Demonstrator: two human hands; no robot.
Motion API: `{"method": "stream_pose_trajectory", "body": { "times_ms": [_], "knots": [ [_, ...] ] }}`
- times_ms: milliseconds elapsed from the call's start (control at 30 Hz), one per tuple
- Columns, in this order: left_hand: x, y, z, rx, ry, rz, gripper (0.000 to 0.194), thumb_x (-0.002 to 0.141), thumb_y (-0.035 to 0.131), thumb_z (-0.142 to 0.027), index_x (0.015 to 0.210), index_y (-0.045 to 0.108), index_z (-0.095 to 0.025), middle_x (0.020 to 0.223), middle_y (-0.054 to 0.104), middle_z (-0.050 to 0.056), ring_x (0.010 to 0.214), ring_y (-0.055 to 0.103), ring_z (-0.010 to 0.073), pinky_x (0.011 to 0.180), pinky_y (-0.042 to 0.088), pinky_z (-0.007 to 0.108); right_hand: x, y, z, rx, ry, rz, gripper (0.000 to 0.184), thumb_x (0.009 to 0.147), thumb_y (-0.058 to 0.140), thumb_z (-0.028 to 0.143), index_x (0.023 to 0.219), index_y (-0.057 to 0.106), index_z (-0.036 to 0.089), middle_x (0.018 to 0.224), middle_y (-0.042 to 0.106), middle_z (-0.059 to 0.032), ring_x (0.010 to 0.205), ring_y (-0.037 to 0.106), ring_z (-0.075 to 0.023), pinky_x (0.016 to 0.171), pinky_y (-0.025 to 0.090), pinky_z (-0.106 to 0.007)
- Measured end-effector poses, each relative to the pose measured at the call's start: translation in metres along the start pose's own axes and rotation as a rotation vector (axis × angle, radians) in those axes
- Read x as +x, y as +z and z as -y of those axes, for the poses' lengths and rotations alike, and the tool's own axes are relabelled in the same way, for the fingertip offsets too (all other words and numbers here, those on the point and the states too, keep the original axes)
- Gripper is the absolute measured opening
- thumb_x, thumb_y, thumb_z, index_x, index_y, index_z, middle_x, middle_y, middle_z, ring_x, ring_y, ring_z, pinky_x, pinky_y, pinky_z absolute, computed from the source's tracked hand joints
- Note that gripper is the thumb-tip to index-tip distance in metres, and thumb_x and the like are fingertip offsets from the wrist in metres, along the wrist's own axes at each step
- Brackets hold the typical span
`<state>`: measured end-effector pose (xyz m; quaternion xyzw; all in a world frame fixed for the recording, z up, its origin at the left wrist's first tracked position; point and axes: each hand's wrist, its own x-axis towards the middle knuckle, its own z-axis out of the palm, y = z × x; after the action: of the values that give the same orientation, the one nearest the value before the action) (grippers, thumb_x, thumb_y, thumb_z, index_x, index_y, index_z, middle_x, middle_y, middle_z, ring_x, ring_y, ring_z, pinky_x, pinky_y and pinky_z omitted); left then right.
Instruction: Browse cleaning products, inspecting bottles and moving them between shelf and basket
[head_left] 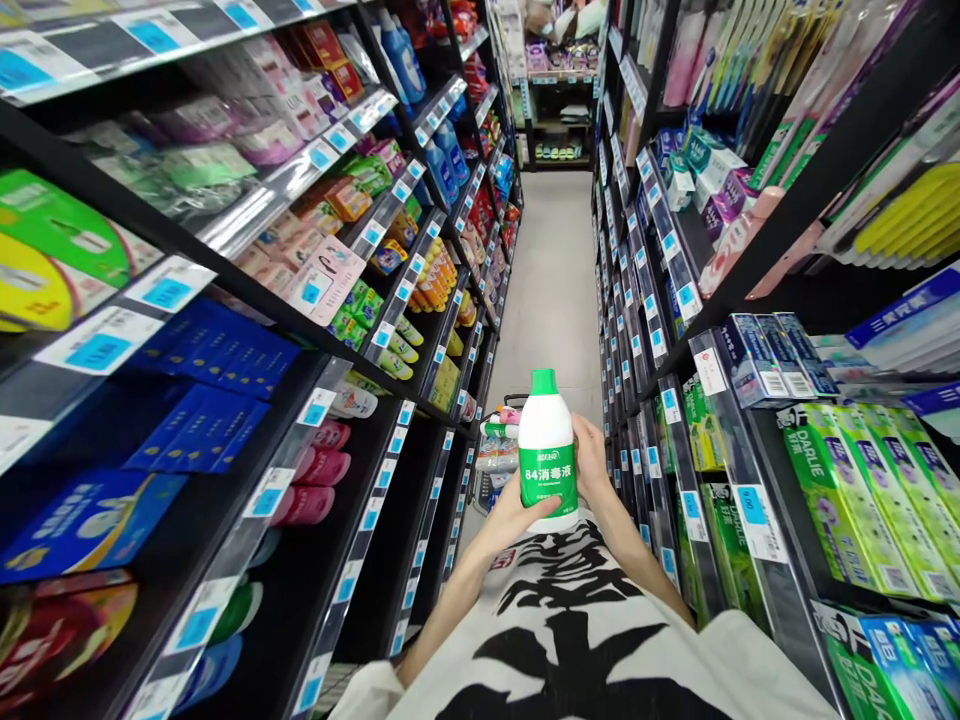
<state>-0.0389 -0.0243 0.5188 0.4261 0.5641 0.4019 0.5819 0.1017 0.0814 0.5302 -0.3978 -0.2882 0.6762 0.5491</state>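
Held upright at centre, close to the chest: white bottle with green cap and green label, characters partly legible. Gripped from the left by left hand, fingers closed round the lower body, fingertips hidden behind the label side. Gripped from the right by right hand, fingers wrapped behind the bottle and out of sight. Bottle base masked by the hands and a black-and-white printed shirt. Directly beyond the bottle, shopping cart with goods, largely blocked by bottle and left hand; contents hard to make out. Left: black shelves with blue packs, pink bottles and price tags, near items cut off by the frame edge. Right: shelves of green toothpaste boxes, nearest ones cropped. Far end of aisle floor blurred, goods there indistinct.
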Motion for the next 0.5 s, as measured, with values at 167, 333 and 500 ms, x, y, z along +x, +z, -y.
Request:
{"method": "stream_pose_trajectory", "body": {
  "times_ms": [167,333,500],
  "knots": [
    [-0.008,0.014,-0.014,-0.017,-0.003,0.006,0.068,0.082,0.086,-0.046,0.138,0.061,-0.017,0.130,0.072,0.013,0.118,0.069,0.0330,0.106,0.055,0.046,-0.006,-0.006,0.011,-0.070,0.203,0.072,0.053,0.074,0.086,0.066,0.091,0.073,0.017,0.075,0.072,-0.0004,0.066,0.063,-0.0155,0.060,0.048,-0.026],
    [-0.014,0.021,-0.020,-0.014,0.006,0.018,0.070,0.082,0.087,-0.046,0.140,0.060,-0.017,0.132,0.071,0.014,0.122,0.067,0.0351,0.106,0.053,0.046,-0.011,-0.007,0.016,-0.014,0.317,0.027,0.058,0.061,0.094,0.066,0.083,0.074,0.016,0.071,0.075,-0.0031,0.060,0.066,-0.0169,0.058,0.052,-0.028],
    [-0.013,0.023,-0.011,-0.045,0.017,0.040,0.070,0.084,0.087,-0.048,0.142,0.059,-0.019,0.132,0.072,0.013,0.122,0.068,0.0349,0.105,0.054,0.046,-0.013,-0.008,0.020,-0.017,0.291,0.044,0.059,0.059,0.095,0.066,0.084,0.075,0.016,0.068,0.073,-0.0018,0.058,0.065,-0.0162,0.057,0.052,-0.028]
  ]
}}
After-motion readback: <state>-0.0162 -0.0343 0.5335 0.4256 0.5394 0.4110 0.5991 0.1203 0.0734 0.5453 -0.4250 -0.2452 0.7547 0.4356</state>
